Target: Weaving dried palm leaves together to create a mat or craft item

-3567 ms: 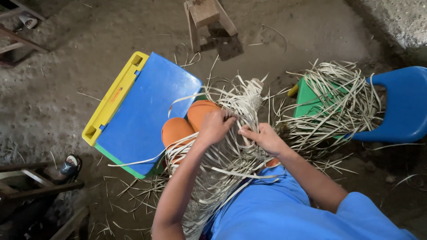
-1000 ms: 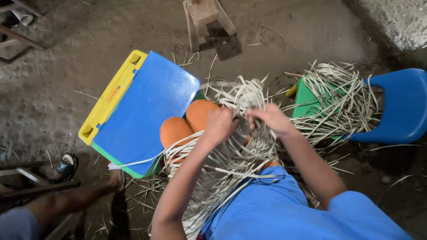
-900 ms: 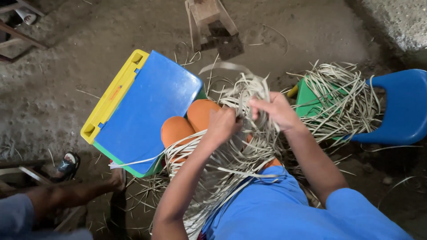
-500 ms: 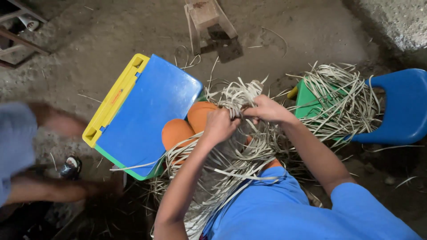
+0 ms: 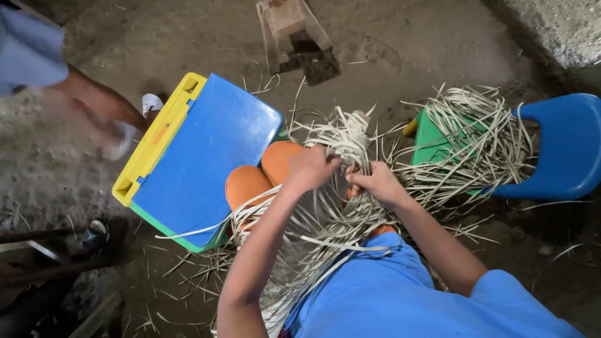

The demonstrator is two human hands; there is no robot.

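Observation:
A woven piece of pale flat strips lies over my lap, its loose ends rising in a bunch past my orange-clad knees. My left hand is closed on strips at the near side of that bunch. My right hand pinches strips just to its right, close beside the left hand. Both hands sit at the working edge of the weave.
A blue and yellow plastic board leans at my left. A blue plastic chair with a green part holds a pile of loose strips. A wooden stool stands ahead. Another person's leg passes at upper left. The floor is bare earth.
My right hand has come down from the top of the bunch to a lower spot beside the left. The other person has moved from lower left up to the upper left.

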